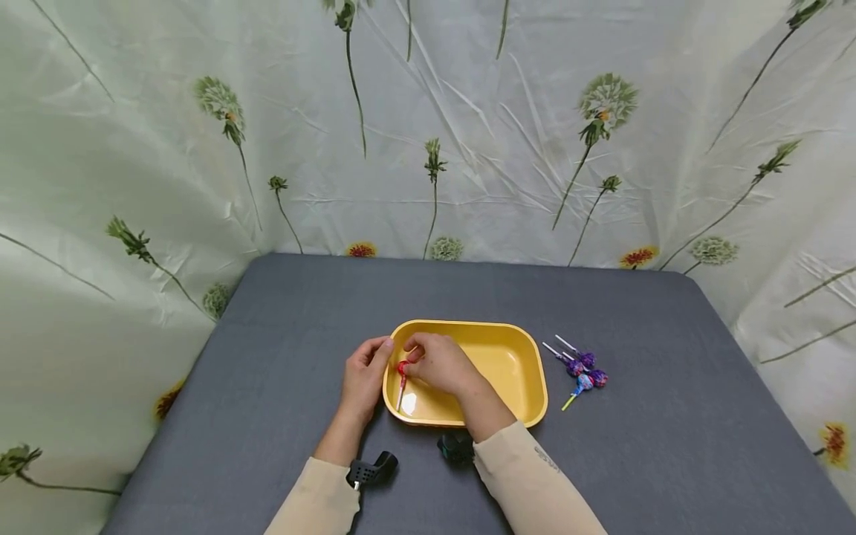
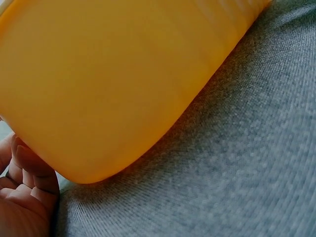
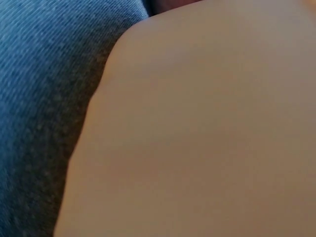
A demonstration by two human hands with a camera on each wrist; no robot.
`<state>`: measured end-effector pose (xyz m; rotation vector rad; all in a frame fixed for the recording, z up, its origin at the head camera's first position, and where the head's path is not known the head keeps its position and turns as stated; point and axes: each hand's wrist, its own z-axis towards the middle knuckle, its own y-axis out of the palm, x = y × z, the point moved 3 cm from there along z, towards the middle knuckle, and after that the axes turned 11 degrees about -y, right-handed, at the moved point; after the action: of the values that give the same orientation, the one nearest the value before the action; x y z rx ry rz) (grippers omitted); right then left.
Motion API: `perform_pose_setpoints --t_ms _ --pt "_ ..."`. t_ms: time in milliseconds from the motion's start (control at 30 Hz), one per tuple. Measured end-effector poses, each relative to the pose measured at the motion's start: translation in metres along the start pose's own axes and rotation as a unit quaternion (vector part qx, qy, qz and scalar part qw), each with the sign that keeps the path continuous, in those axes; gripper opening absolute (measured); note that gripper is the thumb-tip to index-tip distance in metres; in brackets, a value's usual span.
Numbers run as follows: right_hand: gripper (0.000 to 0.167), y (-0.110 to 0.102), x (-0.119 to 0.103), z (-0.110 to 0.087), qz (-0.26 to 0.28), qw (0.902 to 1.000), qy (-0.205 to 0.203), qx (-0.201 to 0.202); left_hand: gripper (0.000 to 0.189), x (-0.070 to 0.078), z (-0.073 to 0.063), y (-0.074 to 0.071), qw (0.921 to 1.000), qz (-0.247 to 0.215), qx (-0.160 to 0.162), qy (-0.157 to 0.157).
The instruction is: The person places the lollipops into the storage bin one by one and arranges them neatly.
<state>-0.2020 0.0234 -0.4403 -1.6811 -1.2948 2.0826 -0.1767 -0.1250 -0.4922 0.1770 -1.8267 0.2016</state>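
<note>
place: curtained-off nook, room type unclear | signs: flower-print curtains point(image 1: 394, 111), grey cloth-covered table point(image 1: 314, 312)

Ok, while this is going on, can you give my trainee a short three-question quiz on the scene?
1. Multiple choice: which hand has its fingers at the red lollipop? A) left only B) right only C) both
2. True or false: the purple-wrapped lollipops lie inside the yellow tray.
3. Short answer: what colour is the stick of the blue-wrapped lollipop?

Key:
1. B: the right hand; the left hand is at the tray's left end.
2. False: the purple-wrapped lollipops lie on the grey surface, right of the tray in the head view.
3. Yellow-green.
</note>
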Motion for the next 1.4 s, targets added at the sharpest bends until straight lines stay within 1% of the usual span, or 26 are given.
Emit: perform_pose_setpoints --t_ms 533,700,900,1067,1233,1400 --pt "0.023 -0.003 0.001 -0.002 0.007 0.9999 0.014 0.006 0.034 -0.002 0.001 0.001 1.0 -0.007 0.004 -0.004" --pt "0.024 -0.009 -0.002 -0.005 0.014 0.9996 0.013 0.021 0.035 -0.002 0.001 0.001 0.9999 -0.011 0.006 -0.005" --pt "0.024 -0.024 -0.011 -0.014 0.038 0.9971 0.004 0.067 0.036 -0.001 0.001 0.001 0.9999 -0.004 0.007 -0.007" --pt "0.027 -0.04 -0.011 -0.032 0.066 0.9916 0.013 0.111 0.037 -0.001 0.0 0.001 1.0 0.004 0.008 -0.004" --pt "0.026 -0.062 0.002 -0.055 0.077 0.9821 0.027 0.17 0.037 -0.001 0.0 0.001 0.9999 0.009 0.012 0.0" --pt "0.026 -0.092 0.029 -0.084 0.073 0.9685 0.06 0.23 0.037 -0.001 0.0 0.001 0.9999 0.009 0.012 -0.004"
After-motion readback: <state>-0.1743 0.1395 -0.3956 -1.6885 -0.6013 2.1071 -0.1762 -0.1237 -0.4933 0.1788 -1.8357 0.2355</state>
